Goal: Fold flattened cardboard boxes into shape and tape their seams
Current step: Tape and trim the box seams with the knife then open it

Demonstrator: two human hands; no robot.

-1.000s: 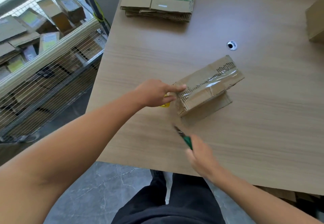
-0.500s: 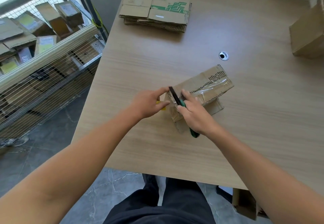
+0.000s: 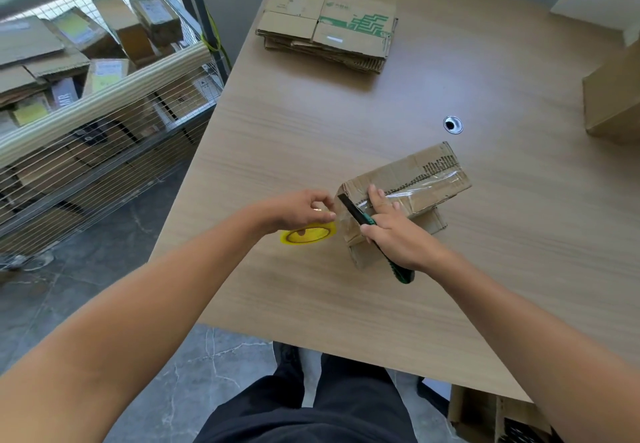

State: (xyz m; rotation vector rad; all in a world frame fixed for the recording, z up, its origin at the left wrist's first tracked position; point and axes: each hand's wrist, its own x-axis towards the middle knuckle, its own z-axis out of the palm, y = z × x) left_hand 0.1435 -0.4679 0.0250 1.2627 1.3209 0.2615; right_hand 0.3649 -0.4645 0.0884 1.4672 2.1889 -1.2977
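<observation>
A small folded cardboard box (image 3: 420,179) lies on the wooden table (image 3: 311,131), with clear tape along its top seam. My right hand (image 3: 394,231) grips a green utility knife (image 3: 367,221), blade against the box's near-left corner, index finger resting on the taped top. My left hand (image 3: 298,208) holds a yellow tape roll (image 3: 308,233) just left of the box, fingers pinched at a clear strip that runs to the box corner.
A stack of flattened boxes (image 3: 329,23) lies at the table's far edge. A larger cardboard box (image 3: 613,96) stands at the right. A cable hole (image 3: 453,125) sits behind the small box. A wire cage (image 3: 86,124) full of cardboard stands left of the table.
My right hand swung the knife up from the table edge to the box's near corner. My left hand drew back to the left, and the yellow roll came into view.
</observation>
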